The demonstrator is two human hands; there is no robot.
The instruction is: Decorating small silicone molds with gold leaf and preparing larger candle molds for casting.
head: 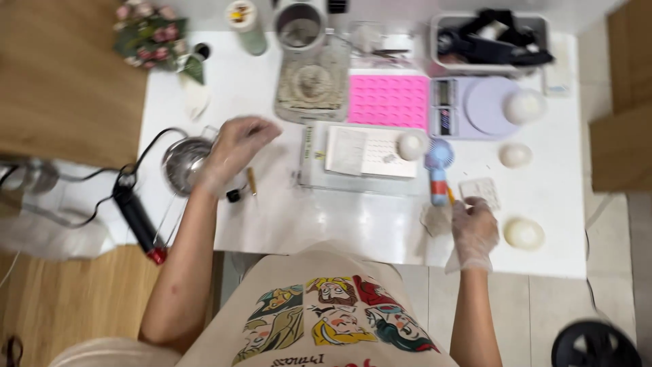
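Observation:
My left hand [234, 151], in a thin clear glove, hovers over the white table [326, 224] beside a small steel pot [185, 163], fingers loosely curled with nothing visible in them. My right hand [473, 231], also gloved, rests near the table's front right, fingers bent over a pale lump [436, 219]; whether it grips it is unclear. A small blue hand fan [439, 166] stands just left of that hand, and a white embossed square [480, 190] lies just above it.
A pink silicone mould [388, 100], a lilac scale [475, 105], a grey dusty container [312, 75], an open booklet on a clear tray [367, 153], round white balls [524, 233], a black tool with cable [136, 217], flowers [146, 34], a basket [489, 41].

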